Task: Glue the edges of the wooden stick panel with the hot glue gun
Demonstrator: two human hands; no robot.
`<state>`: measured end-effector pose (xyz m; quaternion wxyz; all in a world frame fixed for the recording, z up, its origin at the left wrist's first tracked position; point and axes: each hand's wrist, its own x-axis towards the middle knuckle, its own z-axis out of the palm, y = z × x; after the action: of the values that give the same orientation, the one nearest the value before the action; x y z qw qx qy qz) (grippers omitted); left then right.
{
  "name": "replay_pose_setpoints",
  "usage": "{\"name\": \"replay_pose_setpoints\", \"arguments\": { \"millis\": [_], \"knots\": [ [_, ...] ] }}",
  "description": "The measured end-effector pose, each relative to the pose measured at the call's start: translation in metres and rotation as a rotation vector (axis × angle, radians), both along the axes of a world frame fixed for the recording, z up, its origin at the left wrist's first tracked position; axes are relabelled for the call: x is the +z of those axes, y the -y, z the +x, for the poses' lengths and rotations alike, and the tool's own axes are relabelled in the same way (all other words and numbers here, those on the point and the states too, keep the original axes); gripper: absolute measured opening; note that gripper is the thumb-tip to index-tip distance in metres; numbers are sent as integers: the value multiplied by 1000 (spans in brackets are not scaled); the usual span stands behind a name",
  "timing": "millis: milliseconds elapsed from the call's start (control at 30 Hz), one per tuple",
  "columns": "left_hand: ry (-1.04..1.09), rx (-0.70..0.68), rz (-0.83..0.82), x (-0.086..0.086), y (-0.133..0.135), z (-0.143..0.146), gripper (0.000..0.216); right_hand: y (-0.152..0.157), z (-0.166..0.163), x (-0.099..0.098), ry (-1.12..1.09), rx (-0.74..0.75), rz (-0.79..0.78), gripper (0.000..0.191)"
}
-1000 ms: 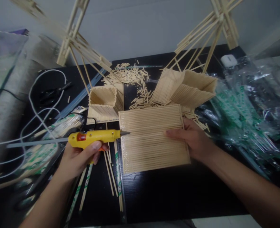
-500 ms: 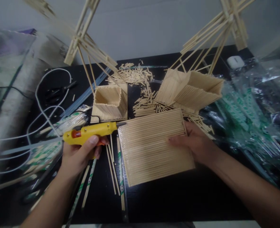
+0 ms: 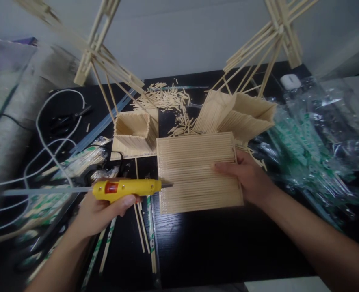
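Closed around the yellow glue gun (image 3: 127, 189), my left hand (image 3: 102, 211) has its fingers curled under the body by the trigger. My right hand (image 3: 246, 176) holds the stick panel (image 3: 194, 170) at its right edge, fingers laid flat over the top; I cannot tell whether the thumb is tucked beneath.

Largest first: the black table (image 3: 213, 247) carries everything. The stick panel lies flat near its middle, in front of me. Behind it stand an open stick trough (image 3: 240, 113) to the right and a smaller square stick box (image 3: 133, 129) to the left, both just clear of the panel's far edge. The gun lies level, left of the panel. Its nozzle (image 3: 166, 185) sits at the panel's left edge, low on that side, touching or nearly so. A few loose chopsticks (image 3: 150, 231) lie under the gun.

I judge this to be gluing along the left edge. The next move calls for a steady squeeze and an even track along the edge, with the right hand keeping the panel from sliding.
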<state>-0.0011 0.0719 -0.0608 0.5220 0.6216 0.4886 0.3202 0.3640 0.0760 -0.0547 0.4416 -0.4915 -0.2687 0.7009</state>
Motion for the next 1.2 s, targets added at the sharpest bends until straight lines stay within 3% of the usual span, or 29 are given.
{"name": "replay_pose_setpoints", "arguments": {
  "millis": [200,400,633,867,1200],
  "knots": [
    [-49,-21,34,3,-3,4,37,0,0,0,46,-18,0,32],
    [-85,42,32,-1,1,2,28,2,1,0,35,19,15,24],
    [1,172,35,-2,1,7,26,3,0,2,57,38,15,31],
    [-67,92,4,-5,3,-2,21,1,-1,1,59,-1,5,30],
    [-137,5,-27,-10,0,-13,29,0,-1,5,41,-14,-10,27]
  ]
}}
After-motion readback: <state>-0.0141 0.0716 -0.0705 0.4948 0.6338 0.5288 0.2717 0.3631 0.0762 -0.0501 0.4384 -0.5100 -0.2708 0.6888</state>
